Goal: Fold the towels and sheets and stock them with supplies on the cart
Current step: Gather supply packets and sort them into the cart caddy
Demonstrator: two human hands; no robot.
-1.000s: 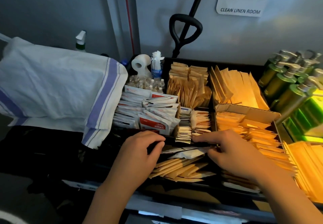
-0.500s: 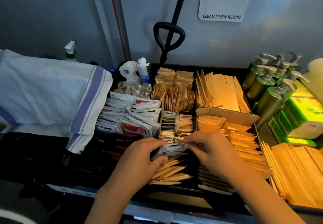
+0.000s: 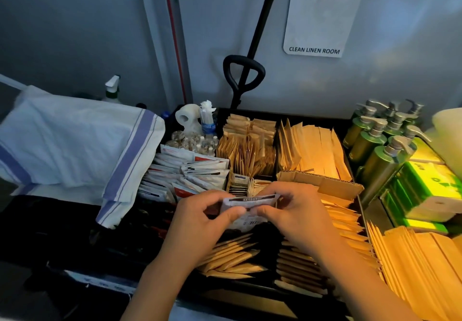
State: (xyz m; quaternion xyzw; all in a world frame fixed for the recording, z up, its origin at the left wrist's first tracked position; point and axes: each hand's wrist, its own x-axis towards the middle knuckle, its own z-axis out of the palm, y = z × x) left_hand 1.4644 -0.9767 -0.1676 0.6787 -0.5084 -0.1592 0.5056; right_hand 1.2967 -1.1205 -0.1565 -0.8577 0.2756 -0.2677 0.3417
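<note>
Two grips, left hand (image 3: 197, 223) and right hand (image 3: 297, 217), both pinching one small crinkled white sachet (image 3: 250, 201) above the black divided tray (image 3: 360, 210). Beside tray: flat brown paper packets (image 3: 312, 150), one blue-striped cloth towel (image 3: 82, 143).

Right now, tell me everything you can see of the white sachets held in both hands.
The white sachets are a small bunch of flat white packets, paper or foil by the look, with a dark printed band along the top edge and faint print lower down, too small to read. They are held roughly level above the black divided tray, over its near compartments. The left hand pinches their left end and the right hand pinches their right end. Nothing else touches them.
</note>
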